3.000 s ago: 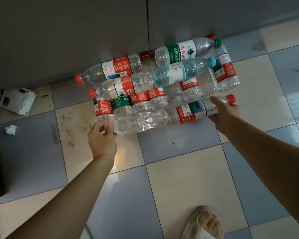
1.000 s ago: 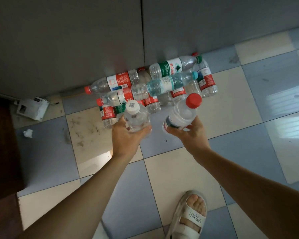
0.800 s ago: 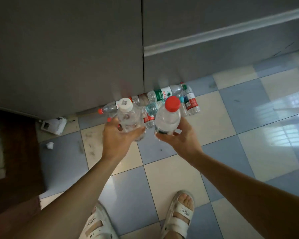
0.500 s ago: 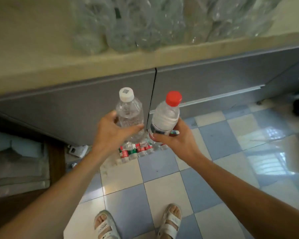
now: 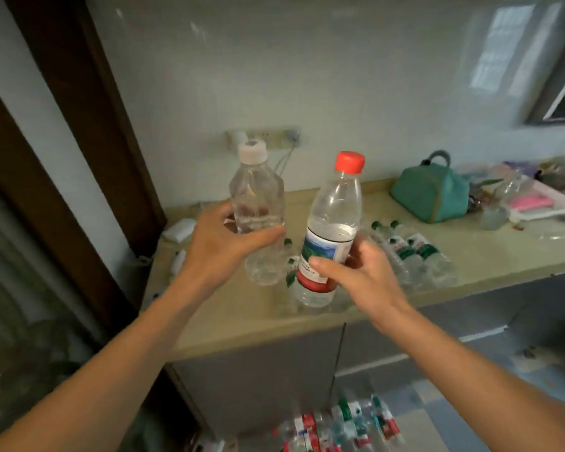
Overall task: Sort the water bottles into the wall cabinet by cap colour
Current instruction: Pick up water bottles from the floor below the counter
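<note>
My left hand (image 5: 221, 246) grips a clear, label-free bottle with a white cap (image 5: 256, 203), held upright above the countertop (image 5: 490, 256). My right hand (image 5: 356, 272) grips a red-capped bottle (image 5: 335, 210) with a red, white and blue label, upright beside the first. Several green-capped bottles (image 5: 411, 252) lie side by side on the counter to the right of my hands. A pile of red- and green-labelled bottles (image 5: 340, 425) lies on the floor below, in front of the grey base cabinet doors (image 5: 268, 380).
A teal bag (image 5: 431, 194) sits on the counter by the wall, with a white tray of clutter (image 5: 542, 200) beyond it. A wall socket strip (image 5: 265, 137) hangs behind the bottles. A dark wooden door frame (image 5: 79, 158) stands at the left.
I picked two bottles off the floor pile and stood up. Both hands rose with the bottles from floor level to above the countertop, and the view tilted up to the wall.
</note>
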